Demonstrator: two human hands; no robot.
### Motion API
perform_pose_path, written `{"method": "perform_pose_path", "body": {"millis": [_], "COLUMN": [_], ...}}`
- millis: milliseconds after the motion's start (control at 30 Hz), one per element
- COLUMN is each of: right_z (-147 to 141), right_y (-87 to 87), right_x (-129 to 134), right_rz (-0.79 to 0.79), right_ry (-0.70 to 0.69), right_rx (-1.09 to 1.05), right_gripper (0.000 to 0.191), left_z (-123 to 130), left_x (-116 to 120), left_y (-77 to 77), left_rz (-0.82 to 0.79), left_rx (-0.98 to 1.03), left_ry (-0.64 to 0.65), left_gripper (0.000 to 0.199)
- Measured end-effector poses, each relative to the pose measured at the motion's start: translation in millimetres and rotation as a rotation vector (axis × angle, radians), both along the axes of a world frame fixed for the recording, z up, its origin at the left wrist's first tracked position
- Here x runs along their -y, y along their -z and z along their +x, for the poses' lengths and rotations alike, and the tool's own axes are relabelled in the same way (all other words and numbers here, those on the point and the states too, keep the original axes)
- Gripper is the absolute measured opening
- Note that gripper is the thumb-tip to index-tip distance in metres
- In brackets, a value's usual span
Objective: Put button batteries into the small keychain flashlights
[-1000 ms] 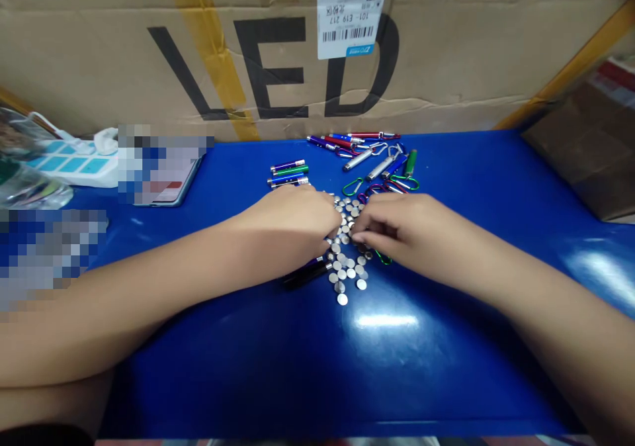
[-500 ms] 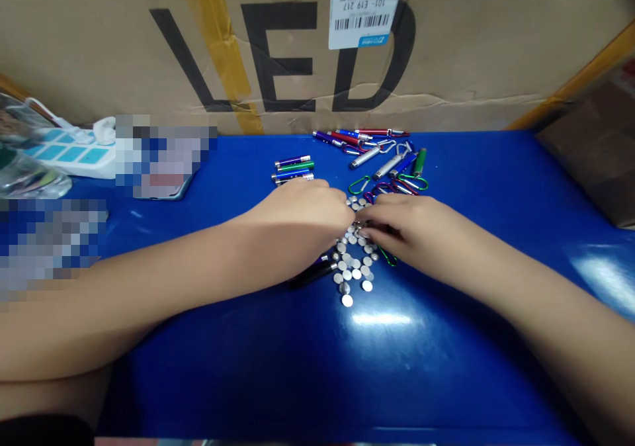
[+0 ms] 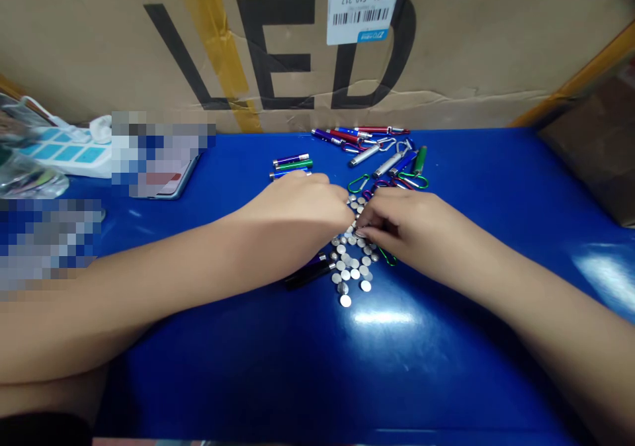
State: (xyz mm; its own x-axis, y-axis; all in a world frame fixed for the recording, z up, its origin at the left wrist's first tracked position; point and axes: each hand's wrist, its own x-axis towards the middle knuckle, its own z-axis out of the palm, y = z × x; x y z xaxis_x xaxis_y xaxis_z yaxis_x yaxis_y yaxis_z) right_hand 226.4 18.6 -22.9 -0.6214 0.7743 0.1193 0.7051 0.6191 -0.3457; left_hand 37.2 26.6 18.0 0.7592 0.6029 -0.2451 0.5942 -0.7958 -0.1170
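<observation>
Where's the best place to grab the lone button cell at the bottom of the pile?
Probably pinch the rim of the button cell from the near side: it is a thin disc lying flat on the blue tabletop, and that side has no other discs beside it.

Big corrugated cardboard box (image 3: 446,55) stands along back edge of glossy blue worktop (image 3: 446,366), printed w/ large black letters ending "ED" and crossed by strip of yellow packing tape (image 3: 213,49). White barcode label (image 3: 362,6) at top centre of box. Brown cardboard sheet (image 3: 585,161) fills back R corner, yellow strip (image 3: 570,92) above it. White light glare (image 3: 381,317) on worktop nr front, another (image 3: 608,274) at R edge.
</observation>
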Motion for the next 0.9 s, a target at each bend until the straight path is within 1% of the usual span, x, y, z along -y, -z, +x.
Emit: {"method": "perform_pose_path", "body": {"millis": [133,233,433,500,600,667,733,833,900], "right_z": [1.3,2.6,2.7,4.1,9.8,14.6,18.1,18.4,16.7], "right_y": [0.5,0.6,1.6,-1.5,-11.3,-18.1,-21.7,-19.7,-16.0], "right_x": [0.4,-0.3,-2.5,-2.5,-1.2,0.9,3.6,7.1,8.5], "right_rz": [-0.002,-0.006,0.01,0.011,0.003,-0.041,-0.109,-0.191,-0.202], "right_ry": [-0.053,-0.06,-0.127,-0.133,-0.108,-0.118,-0.14,-0.141,-0.136], "right_rx": [-0.046,-0.077,-0.123,-0.118,-0.057,-0.024,-0.008,0.028,0.049], "right_gripper": [0.011,0.012,0.014,0.013,0.011,0.011,0.01,0.008,0.011], "left_z": [6.6,8.1,6.0,5.4,5.4,5.7,5.7,4.9,4.4], "left_x": [-0.3,-1.6,-4.7,-5.9,-7.2,-7.8,-8.5,-9.9,-11.0], "left_y": [-0.9,0.5,6.3,7.3,6.4,5.1,4.2,4.3,4.2], "left_rz": [-0.058,-0.09,-0.103,-0.116,-0.173,-0.2,-0.179,-0.148,-0.174], "left_rx": [0.001,0.021,0.05,0.088,0.121,0.116,0.11,0.099,0.084], "left_ry": [0.0,0.005,0.005,0.005,0.006,-0.005,-0.005,0.019,0.025], "left_gripper": [0.019,0.02,0.015,0.015,0.016,0.017,0.014,0.013,0.014]}}
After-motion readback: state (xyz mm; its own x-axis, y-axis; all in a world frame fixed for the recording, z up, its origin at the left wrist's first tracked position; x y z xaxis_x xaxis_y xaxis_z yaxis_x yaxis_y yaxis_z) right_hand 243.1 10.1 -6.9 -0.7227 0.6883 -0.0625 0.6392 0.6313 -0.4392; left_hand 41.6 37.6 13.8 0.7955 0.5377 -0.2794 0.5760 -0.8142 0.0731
